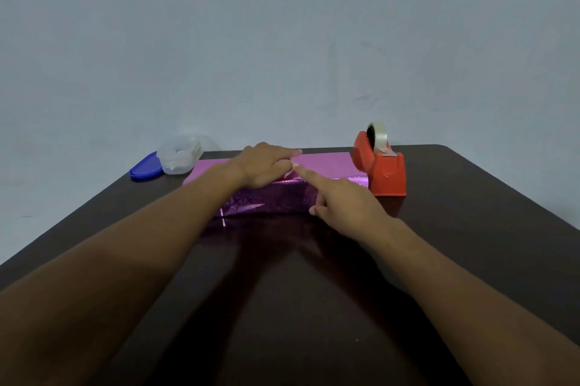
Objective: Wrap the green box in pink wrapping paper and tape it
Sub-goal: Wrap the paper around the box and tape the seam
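No readable writing shows anywhere. The box, covered in pink wrapping paper (270, 197), lies mid-table beside the red tape dispenser (384, 165). The left hand (266, 167) rests on top, fingers curled, seemingly pinching the paper's edge. The right hand (342, 202) presses down one straight forefinger, the others loosely curled.

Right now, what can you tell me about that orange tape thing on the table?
The orange tape dispenser looks like smooth plastic, with a rounded hump at the back and a blocky front. A roll of clear tape sits upright in the top, and a small pale cutter edge shows at the front. It stands upright on the dark table, to the right of the shiny pink wrapping paper, right beside or touching its edge. Neither hand touches it; the right hand is nearest, pointing a finger onto the paper.
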`<state>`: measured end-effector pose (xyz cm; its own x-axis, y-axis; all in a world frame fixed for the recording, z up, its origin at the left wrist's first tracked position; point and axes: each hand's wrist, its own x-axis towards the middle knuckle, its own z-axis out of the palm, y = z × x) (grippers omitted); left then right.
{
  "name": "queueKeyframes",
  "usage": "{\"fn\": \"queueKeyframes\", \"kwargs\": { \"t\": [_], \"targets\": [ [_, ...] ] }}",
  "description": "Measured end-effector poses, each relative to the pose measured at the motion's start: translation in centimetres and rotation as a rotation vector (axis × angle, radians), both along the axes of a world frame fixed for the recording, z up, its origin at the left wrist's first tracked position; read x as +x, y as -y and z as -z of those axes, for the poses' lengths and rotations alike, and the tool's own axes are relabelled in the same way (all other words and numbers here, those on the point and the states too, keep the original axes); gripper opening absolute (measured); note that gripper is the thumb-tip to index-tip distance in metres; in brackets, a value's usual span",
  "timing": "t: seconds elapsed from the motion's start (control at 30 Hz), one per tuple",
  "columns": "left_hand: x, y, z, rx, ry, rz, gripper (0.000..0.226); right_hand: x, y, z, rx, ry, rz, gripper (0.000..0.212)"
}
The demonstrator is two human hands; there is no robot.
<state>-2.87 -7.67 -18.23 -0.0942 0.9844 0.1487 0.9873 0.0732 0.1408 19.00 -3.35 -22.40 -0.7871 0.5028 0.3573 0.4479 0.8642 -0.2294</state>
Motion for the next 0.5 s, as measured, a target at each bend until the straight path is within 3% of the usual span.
{"fn": "queueKeyframes", "kwargs": {
  "t": [0.27,0.5],
  "targets": [
    [-0.2,-0.4,1.0,-0.011,0.009,-0.046,0.056,-1.7,0.0,0.7,0.106,0.043,0.042,0.09],
    [-0.2,-0.3,1.1,0.022,0.007,-0.028,0.055,-2.7,-0.2,1.1,0.133,-0.005,0.107,0.082]
  ]
}}
